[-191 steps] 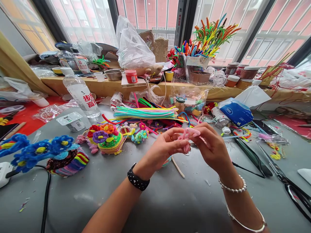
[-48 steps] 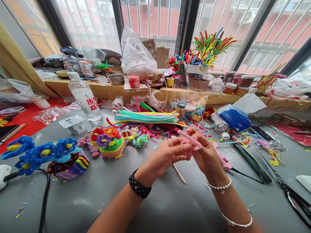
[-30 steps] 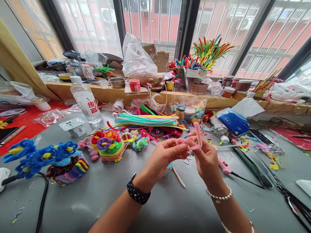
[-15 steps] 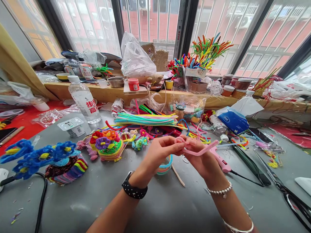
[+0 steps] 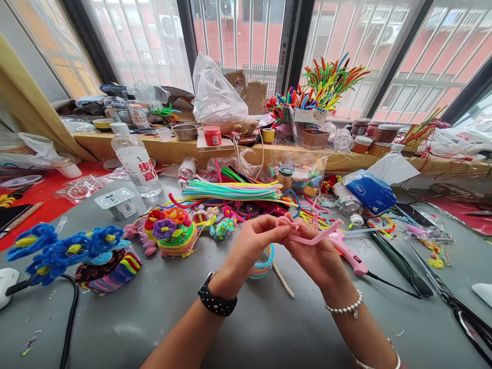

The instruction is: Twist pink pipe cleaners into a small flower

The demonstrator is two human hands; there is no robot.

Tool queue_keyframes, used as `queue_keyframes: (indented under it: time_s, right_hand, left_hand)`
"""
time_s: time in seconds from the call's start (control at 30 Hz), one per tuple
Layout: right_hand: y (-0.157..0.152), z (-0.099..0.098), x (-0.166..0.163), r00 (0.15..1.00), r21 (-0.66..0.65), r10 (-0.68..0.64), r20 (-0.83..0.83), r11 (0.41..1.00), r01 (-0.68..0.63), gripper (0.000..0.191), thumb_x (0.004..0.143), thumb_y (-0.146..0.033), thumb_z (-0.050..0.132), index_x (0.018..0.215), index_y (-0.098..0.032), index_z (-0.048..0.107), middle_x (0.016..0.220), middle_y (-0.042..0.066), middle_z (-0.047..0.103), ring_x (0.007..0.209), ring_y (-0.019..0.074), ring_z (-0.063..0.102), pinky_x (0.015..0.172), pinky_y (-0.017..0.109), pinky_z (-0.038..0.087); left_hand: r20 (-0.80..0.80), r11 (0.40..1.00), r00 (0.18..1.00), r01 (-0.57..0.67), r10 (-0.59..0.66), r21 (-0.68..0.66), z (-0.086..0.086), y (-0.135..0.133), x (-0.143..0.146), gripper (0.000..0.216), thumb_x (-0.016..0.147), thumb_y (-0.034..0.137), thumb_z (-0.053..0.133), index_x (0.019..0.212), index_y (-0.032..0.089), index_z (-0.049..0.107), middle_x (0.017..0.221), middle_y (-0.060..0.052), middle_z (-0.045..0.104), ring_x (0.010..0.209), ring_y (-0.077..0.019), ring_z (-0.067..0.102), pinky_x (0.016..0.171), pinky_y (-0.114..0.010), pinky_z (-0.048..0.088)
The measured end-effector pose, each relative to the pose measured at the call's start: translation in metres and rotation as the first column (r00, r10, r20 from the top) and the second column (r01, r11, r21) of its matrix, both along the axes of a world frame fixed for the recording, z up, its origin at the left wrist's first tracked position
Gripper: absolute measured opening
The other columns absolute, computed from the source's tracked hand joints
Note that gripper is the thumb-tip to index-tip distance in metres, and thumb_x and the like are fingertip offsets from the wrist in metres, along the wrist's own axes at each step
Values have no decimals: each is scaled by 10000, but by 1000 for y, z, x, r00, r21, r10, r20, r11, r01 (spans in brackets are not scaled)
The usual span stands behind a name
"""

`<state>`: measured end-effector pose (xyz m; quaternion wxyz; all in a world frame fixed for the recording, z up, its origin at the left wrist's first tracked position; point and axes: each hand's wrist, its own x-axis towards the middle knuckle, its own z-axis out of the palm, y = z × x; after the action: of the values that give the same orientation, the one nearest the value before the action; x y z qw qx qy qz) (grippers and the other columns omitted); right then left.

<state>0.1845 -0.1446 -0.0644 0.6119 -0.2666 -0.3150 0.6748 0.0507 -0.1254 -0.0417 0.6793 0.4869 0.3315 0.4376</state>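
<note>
Between my two hands, above the grey table, is a pink pipe cleaner (image 5: 320, 237) bent into a small loop at one end, its free end sticking out to the right. My left hand (image 5: 257, 241) pinches the loop between thumb and fingers. Close against it, my right hand (image 5: 313, 251) grips the same pipe cleaner, its fingertips partly hidden. Below and behind my hands stands a small round container (image 5: 264, 264) ringed in blue and pink, partly covered by my left hand. A pale wooden stick (image 5: 283, 281) lies beside it.
A pink glue gun (image 5: 351, 256) with its cord lies to the right, with large scissors (image 5: 446, 294) further right. Bundled pipe cleaners (image 5: 232, 189) lie at the back. Pipe-cleaner flower pots (image 5: 109, 269) and a clear bottle (image 5: 137, 161) stand on the left.
The view has shifted slightly, so things on the table sit a little further right. Both hands keep hold of the pink pipe cleaner, and its free end has dipped very slightly.
</note>
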Motion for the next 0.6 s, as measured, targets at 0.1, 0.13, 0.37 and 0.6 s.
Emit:
queue_keyframes:
  time_s: [0.1,0.13,0.37,0.6]
  right_hand:
    - [-2,7,4,989,18,-60,133,998,58,140,642,-234,692,547,-184,604,857,27,572,833,174,544,751,291,451]
    - [-3,9,5,984,29,-49,173,999,44,167,645,-232,682,523,-180,581,819,21,554,794,165,531,714,281,443]
    - [-3,10,11,929,95,42,368,992,-82,166,701,-307,631,603,-179,591,790,20,544,777,176,508,722,320,406]
    - [-5,7,16,636,450,-387,668,890,69,114,735,-269,644,836,-218,625,874,31,577,833,181,534,731,312,431]
  left_hand:
    - [-11,1000,1000,-1,1,-7,2,0,-1,220,580,307,751,656,127,649,608,-1,602,590,-99,530,603,-214,407]
    - [-14,1000,1000,11,-11,-13,3,0,-2,219,576,304,753,640,127,640,594,1,598,579,-98,530,598,-215,407]
    - [-28,996,997,69,-70,-55,8,1,-8,227,566,276,761,594,119,599,556,16,580,527,-76,517,565,-206,401]
    - [64,993,995,79,-73,-93,4,5,-7,269,575,262,757,564,129,523,564,28,571,522,-67,531,556,-198,412]
